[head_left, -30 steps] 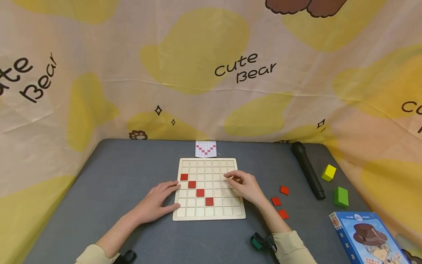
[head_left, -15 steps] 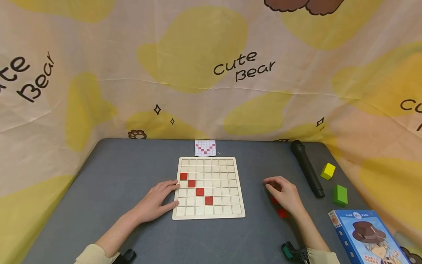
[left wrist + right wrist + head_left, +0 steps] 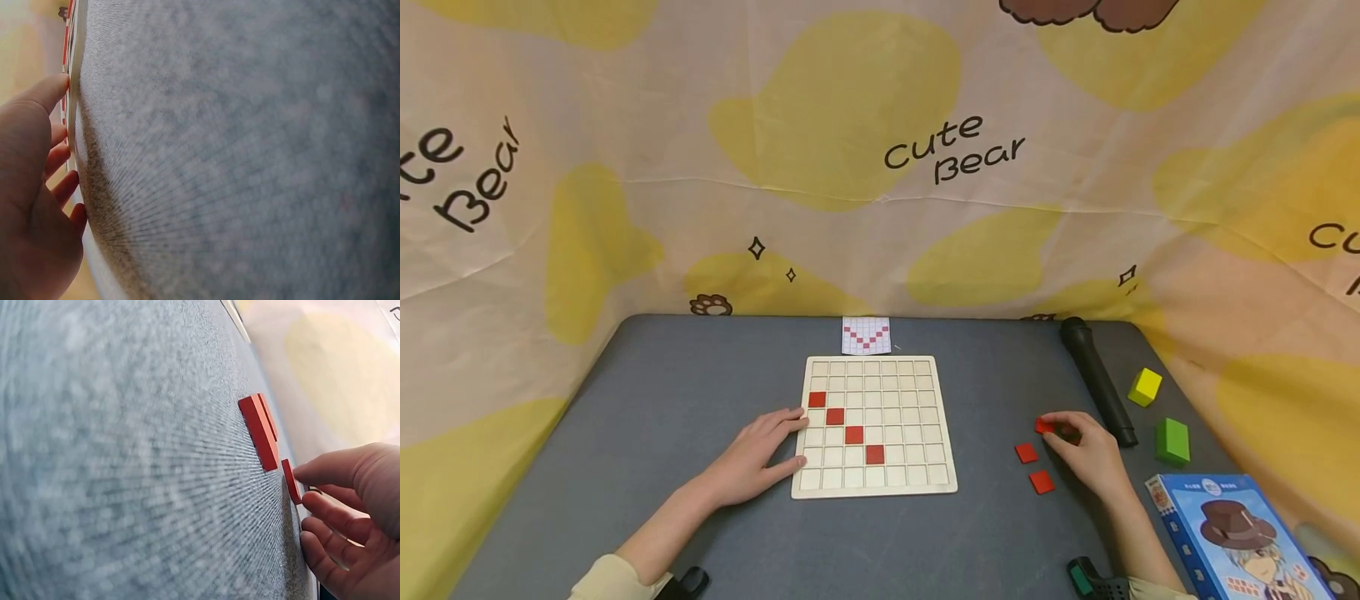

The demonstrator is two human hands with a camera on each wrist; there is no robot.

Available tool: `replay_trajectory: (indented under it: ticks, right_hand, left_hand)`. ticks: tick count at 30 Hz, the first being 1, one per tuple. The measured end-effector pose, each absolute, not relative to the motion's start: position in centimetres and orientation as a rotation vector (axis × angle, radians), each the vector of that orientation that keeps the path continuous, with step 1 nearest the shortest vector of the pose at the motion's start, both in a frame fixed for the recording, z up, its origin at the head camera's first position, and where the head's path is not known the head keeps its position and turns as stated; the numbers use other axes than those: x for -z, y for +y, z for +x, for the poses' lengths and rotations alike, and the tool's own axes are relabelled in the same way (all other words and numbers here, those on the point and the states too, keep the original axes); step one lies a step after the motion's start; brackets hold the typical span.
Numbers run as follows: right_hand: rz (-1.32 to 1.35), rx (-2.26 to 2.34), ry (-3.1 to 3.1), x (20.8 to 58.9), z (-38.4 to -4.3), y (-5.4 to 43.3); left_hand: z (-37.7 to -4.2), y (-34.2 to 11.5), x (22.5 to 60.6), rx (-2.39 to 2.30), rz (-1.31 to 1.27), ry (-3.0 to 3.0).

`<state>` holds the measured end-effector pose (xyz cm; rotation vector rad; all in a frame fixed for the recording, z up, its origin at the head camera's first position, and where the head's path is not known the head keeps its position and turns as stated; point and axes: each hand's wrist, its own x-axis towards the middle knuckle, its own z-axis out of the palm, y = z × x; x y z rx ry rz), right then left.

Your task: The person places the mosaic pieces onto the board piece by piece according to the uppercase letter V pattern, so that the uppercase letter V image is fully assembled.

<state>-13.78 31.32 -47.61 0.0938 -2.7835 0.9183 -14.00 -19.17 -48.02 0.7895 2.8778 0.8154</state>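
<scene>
1. Grey tabletop [image 3: 700, 375], printed cloth [image 3: 842, 100] behind. Clock centred on the pale grid board [image 3: 874, 493]; twelve points away from the person.
2. Pattern card [image 3: 866, 336] just beyond the board at twelve. Shows seven marked squares in a V; apparently the model being copied.
3. Done, on that reading: four placed tiles [image 3: 853, 435], red, stepping from between nine and ten round to six. They match the V's left arm and its low point.
4. Left: the V's right arm, three squares between two and five o'clock, none filled. Judged just past halfway.
5. Supply: three red tiles off the board, between three and four o'clock. Count fits the gap. The farthest tile [image 3: 290, 482] is under the right fingertips; the nearer pair [image 3: 1026, 452] lies apart from the hand.
6. Right hand [image 3: 1089, 454]: fingers bent, tips touching the farthest tile. Cannot tell whether the pinch is closed.
7. Left hand [image 3: 756, 454]: relaxed, grasping nothing, fingertips on the board's edge at nine; seems to steady it.
8. Microphone [image 3: 1099, 383] and yellow block [image 3: 1145, 387] between two and three, green block [image 3: 1172, 442] at three, blue box [image 3: 1232, 542] near four. Likely no part in the pattern.
</scene>
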Motion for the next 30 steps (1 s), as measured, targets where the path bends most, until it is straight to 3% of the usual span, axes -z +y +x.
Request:
replay_trajectory:
  ticks: [30]
  right_hand:
    - [0.053, -0.975, -2.827, 47.7, -14.9, 30.2]
  left_hand:
    - [-14.2, -19.3, 48.2, -0.785, 0.800, 2.873]
